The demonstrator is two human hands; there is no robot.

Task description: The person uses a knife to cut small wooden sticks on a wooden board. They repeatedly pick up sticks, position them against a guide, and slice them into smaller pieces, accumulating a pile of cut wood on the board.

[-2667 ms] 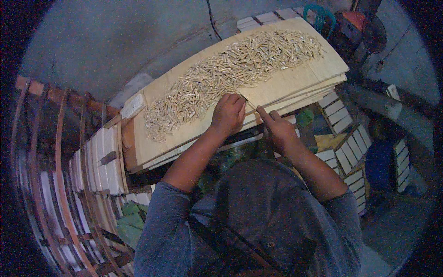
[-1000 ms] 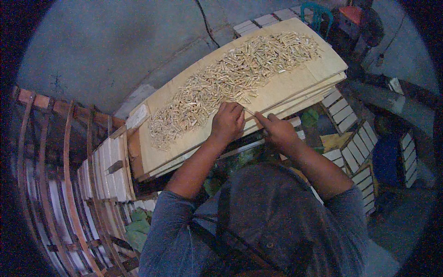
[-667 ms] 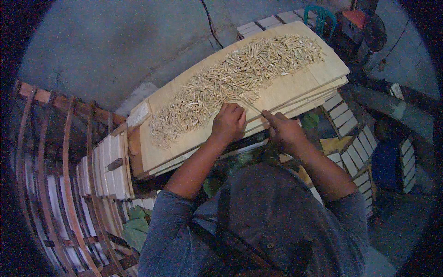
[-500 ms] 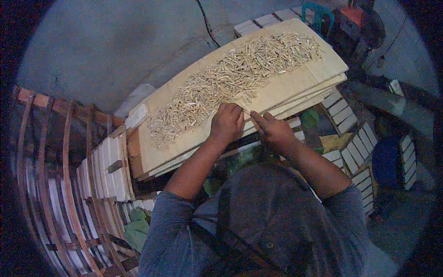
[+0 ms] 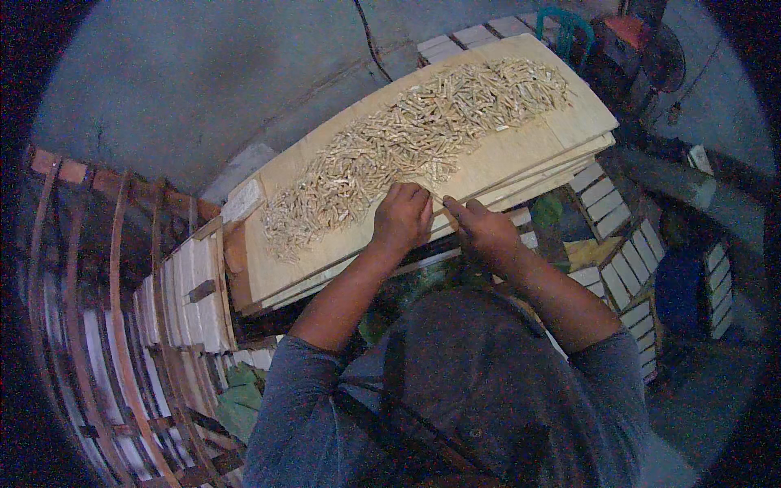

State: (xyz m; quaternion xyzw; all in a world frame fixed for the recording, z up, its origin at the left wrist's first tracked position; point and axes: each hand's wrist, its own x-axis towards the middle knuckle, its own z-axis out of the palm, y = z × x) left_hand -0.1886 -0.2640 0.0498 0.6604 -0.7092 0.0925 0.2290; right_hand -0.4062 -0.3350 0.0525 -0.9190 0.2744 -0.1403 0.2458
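Observation:
A thick spread of short beige stick-like pieces (image 5: 390, 142) covers the middle of a pale wooden board (image 5: 521, 154). At the near edge of that board, my left hand (image 5: 404, 218) is closed, its fingers bent together beside the heap. My right hand (image 5: 488, 232) is closed too, a little to the right, forefinger and thumb pointing toward the left hand. Between the fingertips of both hands runs a thin pale stick (image 5: 437, 198), small and partly hidden by the fingers. Its exact kind is unclear.
More boards lie stacked beneath the top one. White blocks in rows (image 5: 639, 260) stand to the right and a wooden slatted rack (image 5: 120, 268) to the left. A teal chair (image 5: 563, 31) and a fan (image 5: 663, 61) are at the far right, by a grey wall (image 5: 211, 89).
Both hands keep nearly the same place and grip at the board's near edge. The whole view has shifted very slightly.

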